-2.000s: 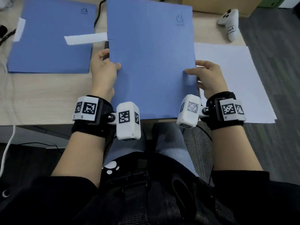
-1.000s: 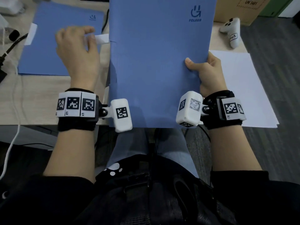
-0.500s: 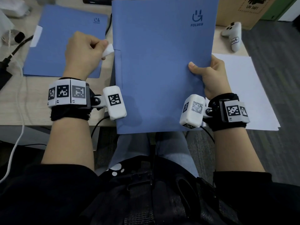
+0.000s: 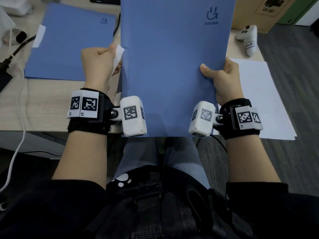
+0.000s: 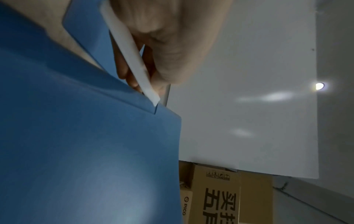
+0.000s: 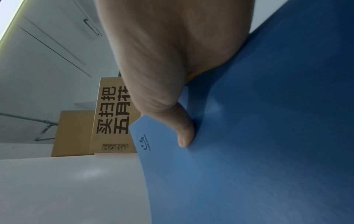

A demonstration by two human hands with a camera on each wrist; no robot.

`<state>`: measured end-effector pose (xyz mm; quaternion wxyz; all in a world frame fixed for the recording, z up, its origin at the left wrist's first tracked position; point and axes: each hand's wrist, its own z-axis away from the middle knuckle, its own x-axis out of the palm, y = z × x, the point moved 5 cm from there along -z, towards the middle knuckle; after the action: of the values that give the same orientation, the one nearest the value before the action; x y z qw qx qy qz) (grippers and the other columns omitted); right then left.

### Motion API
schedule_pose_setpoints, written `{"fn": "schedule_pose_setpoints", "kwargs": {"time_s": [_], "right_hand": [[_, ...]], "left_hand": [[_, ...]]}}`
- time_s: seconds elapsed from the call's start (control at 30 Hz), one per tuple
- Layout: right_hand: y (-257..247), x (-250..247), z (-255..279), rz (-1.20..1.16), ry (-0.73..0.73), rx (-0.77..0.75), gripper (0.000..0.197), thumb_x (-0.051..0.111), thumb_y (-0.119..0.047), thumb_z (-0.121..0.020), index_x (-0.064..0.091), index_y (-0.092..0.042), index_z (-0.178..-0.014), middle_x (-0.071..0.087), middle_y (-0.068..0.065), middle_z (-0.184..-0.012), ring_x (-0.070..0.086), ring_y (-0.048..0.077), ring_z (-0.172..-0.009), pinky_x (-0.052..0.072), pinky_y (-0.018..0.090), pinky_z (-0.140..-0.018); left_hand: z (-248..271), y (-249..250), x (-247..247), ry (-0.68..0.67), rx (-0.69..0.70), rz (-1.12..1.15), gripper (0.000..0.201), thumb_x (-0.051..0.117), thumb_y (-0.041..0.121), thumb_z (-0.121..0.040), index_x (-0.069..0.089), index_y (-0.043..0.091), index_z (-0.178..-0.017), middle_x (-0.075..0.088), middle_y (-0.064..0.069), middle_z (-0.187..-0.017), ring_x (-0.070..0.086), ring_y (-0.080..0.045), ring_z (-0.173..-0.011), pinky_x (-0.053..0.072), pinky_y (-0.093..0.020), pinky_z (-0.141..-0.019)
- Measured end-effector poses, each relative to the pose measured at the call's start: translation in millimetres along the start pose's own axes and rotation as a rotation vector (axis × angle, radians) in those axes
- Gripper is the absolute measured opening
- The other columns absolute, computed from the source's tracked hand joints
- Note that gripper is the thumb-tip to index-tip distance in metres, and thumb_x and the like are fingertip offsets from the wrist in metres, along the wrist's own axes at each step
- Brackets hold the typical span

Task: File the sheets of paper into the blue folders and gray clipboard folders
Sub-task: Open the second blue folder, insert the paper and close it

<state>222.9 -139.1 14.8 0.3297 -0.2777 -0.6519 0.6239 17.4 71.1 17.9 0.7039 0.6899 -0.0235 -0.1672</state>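
A blue folder (image 4: 169, 66) marked FOLDER is lifted off the desk in front of me. My right hand (image 4: 222, 78) grips its right edge, thumb on the front cover, as the right wrist view shows the blue folder (image 6: 258, 144). My left hand (image 4: 100, 64) pinches a white strip (image 4: 117, 57) that sticks out at the folder's left edge. In the left wrist view the white strip (image 5: 132, 60) runs between my fingers down to a slot in the blue folder (image 5: 76, 144). A second blue folder (image 4: 69, 42) lies flat at the left. Loose white sheets (image 4: 262, 100) lie at the right.
A white controller (image 4: 246, 38) lies at the back right of the wooden desk (image 4: 43, 104). Cardboard boxes (image 4: 259, 11) stand behind it. A white cable (image 4: 19, 118) hangs over the desk's left front edge. Dark objects and cords sit at the far left.
The folder has come up off the desk, held by my right hand. My left hand let go of its left edge, reached to the white strip, took it and drew it in toward the folder.
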Motion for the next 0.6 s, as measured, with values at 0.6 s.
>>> {"fn": "schedule_pose_setpoints", "kwargs": {"time_s": [0.6], "right_hand": [[3.6, 2.5, 2.7, -0.063, 0.065, -0.037, 0.026, 0.059, 0.011, -0.082, 0.063, -0.007, -0.1, 0.074, -0.006, -0.087, 0.071, 0.016, -0.085, 0.055, 0.027, -0.074]], "left_hand": [[28.8, 4.7, 14.6, 0.111, -0.141, 0.257, 0.054, 0.052, 0.021, -0.095, 0.015, 0.021, -0.055, 0.009, 0.01, -0.039, 0.014, -0.011, -0.045, 0.013, -0.021, -0.045]]}}
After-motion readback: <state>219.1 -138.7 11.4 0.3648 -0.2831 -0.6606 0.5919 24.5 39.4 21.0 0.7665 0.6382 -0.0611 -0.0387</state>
